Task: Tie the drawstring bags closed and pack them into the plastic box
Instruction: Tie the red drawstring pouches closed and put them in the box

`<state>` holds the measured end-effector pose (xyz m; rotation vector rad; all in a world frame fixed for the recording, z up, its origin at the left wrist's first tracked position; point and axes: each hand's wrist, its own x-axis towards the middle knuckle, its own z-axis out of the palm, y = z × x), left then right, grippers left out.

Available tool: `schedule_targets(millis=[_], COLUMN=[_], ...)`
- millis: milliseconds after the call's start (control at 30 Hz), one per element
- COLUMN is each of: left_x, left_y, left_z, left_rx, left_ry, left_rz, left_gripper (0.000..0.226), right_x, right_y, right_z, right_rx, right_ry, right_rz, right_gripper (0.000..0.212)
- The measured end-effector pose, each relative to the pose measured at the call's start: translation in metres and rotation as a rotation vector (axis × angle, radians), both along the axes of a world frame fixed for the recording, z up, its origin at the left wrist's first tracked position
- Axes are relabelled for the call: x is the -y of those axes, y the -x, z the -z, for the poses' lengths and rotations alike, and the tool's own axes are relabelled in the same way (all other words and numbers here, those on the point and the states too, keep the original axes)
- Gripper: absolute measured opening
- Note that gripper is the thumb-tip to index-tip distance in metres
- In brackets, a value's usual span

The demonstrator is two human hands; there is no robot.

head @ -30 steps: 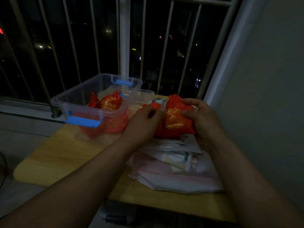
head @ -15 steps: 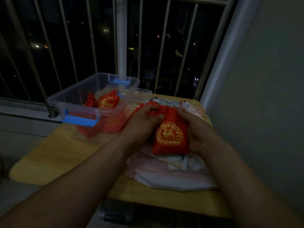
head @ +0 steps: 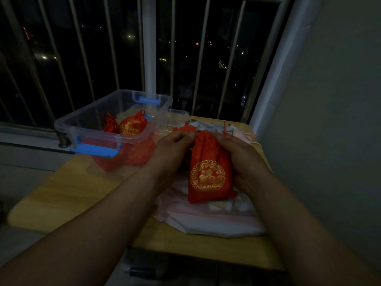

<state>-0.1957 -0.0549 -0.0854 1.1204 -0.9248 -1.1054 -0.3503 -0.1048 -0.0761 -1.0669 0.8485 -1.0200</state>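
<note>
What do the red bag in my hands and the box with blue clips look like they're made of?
Red bag: probably satin-like woven fabric, slightly shiny, gathered into folds, gold-thread emblem. Box: clear rigid plastic, since packed bags show through its walls.

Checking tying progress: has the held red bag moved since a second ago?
Yes: the red bag shifted toward the person, relative to the plastic box.
</note>
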Motion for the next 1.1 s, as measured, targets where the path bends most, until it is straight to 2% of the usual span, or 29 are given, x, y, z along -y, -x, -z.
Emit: schedule_targets(millis=[67,167,367,633,867,1100], left_x=[0.0,0.001,0.004,0.005,0.005,0.007], left_y=[0.001,0.0,-0.002,0.001,-0.002,-0.008], left_z=[0.001,0.002,0.001,-0.003,-0.004,0.0], left_rx=[-0.007,-0.062,-0.222,-0.42,-0.478,-0.633], left_ry=[-0.006,-0.014,-0.053,-0.065,-0.037,-0.041], left_rz=[0.002,-0.012,-0.073,-0.116,-0.088,-0.053], left_gripper=[0.024,0.034,0.024,0.016,0.019,0.022], right_x=[-0.001,0.004,0.012,0.012,0.01,0.01], right_y=[0.002,0.005,0.012,0.015,0.017,0.022], right_z=[-0.003,-0.003,0.0,-0.002,-0.006,-0.006], right_rx=[0.048,0.077,0.102,0.181,0.256,0.35], right_ry=[-0.032,-0.075,-0.106,-0.157,-0.195,-0.29], right_rz=[0.021,0.069,0.138,0.147,0.19,0.228], right_gripper=[0.018,0.021,0.023,0.016,0.019,0.026])
